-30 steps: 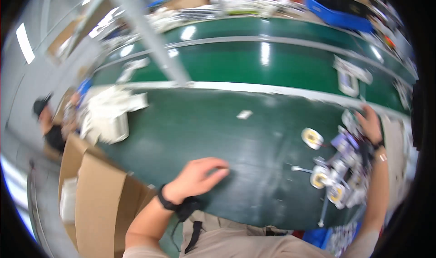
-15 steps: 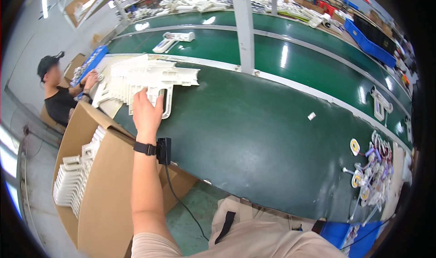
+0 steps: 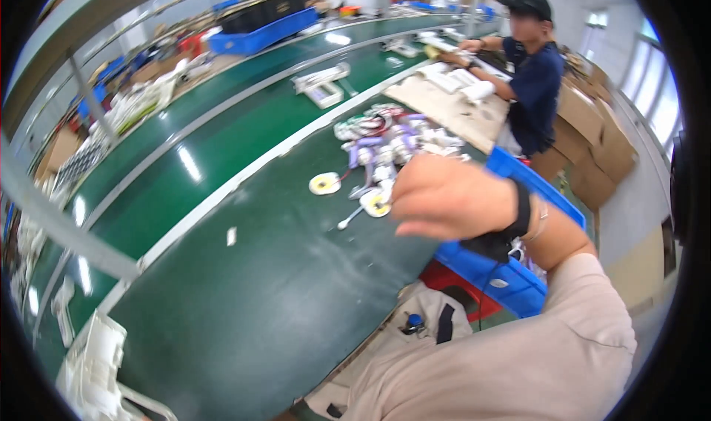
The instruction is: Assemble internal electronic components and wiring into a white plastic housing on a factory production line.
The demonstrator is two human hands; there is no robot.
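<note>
My right hand [image 3: 455, 199] hangs over the near side of a pile of wired parts [image 3: 385, 151] with white, purple and red pieces. It is blurred by motion, its fingers pointing left and partly hidden, so I cannot make out whether it holds anything. Just beside the fingertips lie a round white and yellow disc part [image 3: 376, 202] and a thin white stem. Another round disc part [image 3: 324, 183] rests a little farther left. At the lower left edge, white plastic shell halves [image 3: 96, 362] stand on the table. My left hand is out of view.
A blue bin [image 3: 511, 288] with parts in it stands under my right forearm, beside a red stool [image 3: 452, 288]. White gun-shaped assemblies [image 3: 324, 84] lie on the green conveyor [image 3: 222, 143] beyond the table. A co-worker [image 3: 529, 73] handles white parts at the far right.
The view has swung to the right. My left hand, which was at the stack of white shells, has left the picture, and my right hand has come in over the wired parts.
</note>
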